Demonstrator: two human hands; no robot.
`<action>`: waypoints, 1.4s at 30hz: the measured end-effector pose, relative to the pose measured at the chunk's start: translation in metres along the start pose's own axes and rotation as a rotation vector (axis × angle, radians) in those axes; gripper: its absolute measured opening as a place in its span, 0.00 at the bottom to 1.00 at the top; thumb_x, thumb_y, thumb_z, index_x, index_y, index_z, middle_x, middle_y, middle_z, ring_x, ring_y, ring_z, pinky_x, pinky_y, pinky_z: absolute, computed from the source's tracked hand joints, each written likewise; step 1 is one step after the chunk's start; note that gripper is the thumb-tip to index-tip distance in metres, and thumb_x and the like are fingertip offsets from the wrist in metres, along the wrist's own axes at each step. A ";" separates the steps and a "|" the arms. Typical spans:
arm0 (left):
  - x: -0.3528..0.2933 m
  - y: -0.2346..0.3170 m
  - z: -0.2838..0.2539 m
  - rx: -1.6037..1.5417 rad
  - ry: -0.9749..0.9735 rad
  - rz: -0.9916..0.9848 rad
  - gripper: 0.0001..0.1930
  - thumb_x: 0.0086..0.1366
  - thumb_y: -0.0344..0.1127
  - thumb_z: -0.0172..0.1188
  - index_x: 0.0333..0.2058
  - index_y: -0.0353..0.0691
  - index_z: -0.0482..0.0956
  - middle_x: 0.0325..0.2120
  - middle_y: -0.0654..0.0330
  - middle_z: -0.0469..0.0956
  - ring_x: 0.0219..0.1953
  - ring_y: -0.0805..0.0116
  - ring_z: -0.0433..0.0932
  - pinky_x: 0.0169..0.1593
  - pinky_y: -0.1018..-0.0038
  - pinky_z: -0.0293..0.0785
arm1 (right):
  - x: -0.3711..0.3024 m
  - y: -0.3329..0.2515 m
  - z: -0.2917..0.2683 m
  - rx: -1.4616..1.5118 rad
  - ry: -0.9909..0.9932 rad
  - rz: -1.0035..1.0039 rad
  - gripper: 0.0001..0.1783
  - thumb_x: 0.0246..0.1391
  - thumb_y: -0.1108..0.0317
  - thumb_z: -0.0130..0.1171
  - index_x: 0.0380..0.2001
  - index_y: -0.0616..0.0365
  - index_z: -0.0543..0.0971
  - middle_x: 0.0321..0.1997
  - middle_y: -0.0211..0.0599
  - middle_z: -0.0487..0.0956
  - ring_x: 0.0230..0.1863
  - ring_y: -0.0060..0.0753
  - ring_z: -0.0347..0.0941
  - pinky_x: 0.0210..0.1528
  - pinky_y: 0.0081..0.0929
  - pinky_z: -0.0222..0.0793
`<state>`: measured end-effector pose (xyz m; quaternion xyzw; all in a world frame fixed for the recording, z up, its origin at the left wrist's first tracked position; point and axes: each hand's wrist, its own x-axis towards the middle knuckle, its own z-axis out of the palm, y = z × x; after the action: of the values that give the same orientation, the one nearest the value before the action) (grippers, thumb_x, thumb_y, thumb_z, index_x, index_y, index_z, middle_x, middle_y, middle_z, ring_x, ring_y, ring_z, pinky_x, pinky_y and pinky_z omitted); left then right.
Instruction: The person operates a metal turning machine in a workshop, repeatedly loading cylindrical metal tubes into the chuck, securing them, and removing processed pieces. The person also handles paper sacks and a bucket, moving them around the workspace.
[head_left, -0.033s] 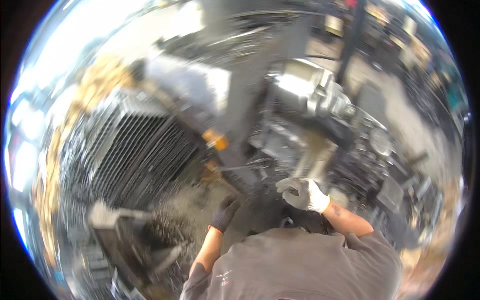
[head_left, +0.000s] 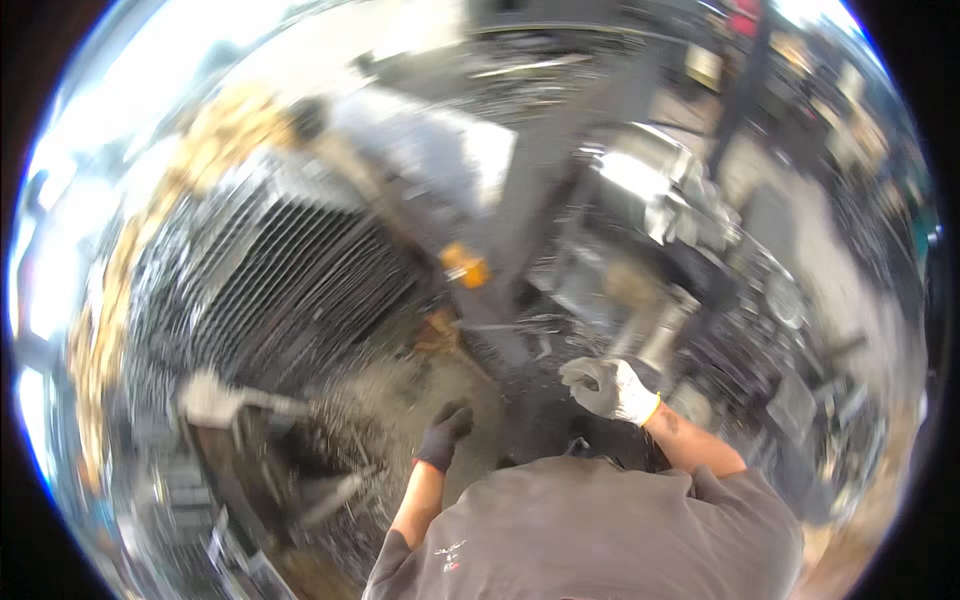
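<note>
My left hand (head_left: 445,434), in a dark glove, hangs over the grey floor (head_left: 400,385) with its fingers curled in; I see nothing in it. To its right, my right hand (head_left: 610,390) wears a white glove. Its fingers are bent toward the thumb, with a small dark gap between them and no object showing. Neither hand touches anything that I can make out. Ahead of the right hand lies a pale cylindrical part (head_left: 668,325), blurred, and beyond it a shiny metal cylinder on a machine (head_left: 640,170).
At the left stands a large stack of dark metal bars (head_left: 300,270). An orange block (head_left: 464,266) sits on a dark beam ahead. A dark, open-topped bin (head_left: 225,440) stands at the near left. Dark metal pieces crowd the right side. Motion blurs much of the view.
The whole surroundings have shifted to the right in the view as my head turns. Both hands keep nearly the same place before my body, the left one slightly farther right.
</note>
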<state>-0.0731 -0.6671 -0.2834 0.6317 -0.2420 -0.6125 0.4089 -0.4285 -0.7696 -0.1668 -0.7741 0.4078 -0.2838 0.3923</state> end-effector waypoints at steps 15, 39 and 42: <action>-0.371 -0.398 -0.195 -0.202 1.222 -0.773 0.22 0.72 0.53 0.60 0.54 0.44 0.86 0.54 0.49 0.86 0.55 0.51 0.85 0.51 0.56 0.83 | 0.120 0.199 0.315 -0.741 -1.465 -0.198 0.10 0.58 0.60 0.66 0.38 0.51 0.90 0.31 0.32 0.89 0.31 0.34 0.86 0.34 0.37 0.81; -0.629 -0.466 -0.005 -0.970 3.041 -0.852 0.37 0.80 0.61 0.43 0.71 0.35 0.67 0.67 0.40 0.73 0.65 0.40 0.75 0.64 0.53 0.72 | 0.183 -0.032 0.642 -0.519 -1.417 -0.432 0.11 0.58 0.65 0.62 0.35 0.57 0.89 0.38 0.41 0.89 0.36 0.39 0.87 0.38 0.34 0.83; -0.630 -0.467 0.000 -0.735 2.865 -1.124 0.35 0.80 0.60 0.42 0.71 0.37 0.68 0.67 0.42 0.73 0.65 0.41 0.75 0.64 0.55 0.72 | 0.160 -0.076 0.635 -0.459 -1.466 -0.284 0.13 0.61 0.64 0.60 0.36 0.62 0.88 0.34 0.40 0.89 0.28 0.33 0.86 0.31 0.33 0.83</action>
<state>-0.2483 0.0971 -0.3002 -0.5383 -0.7396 -0.3774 -0.1438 0.1658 -0.6397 -0.4213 -0.8706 -0.0102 0.3440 0.3517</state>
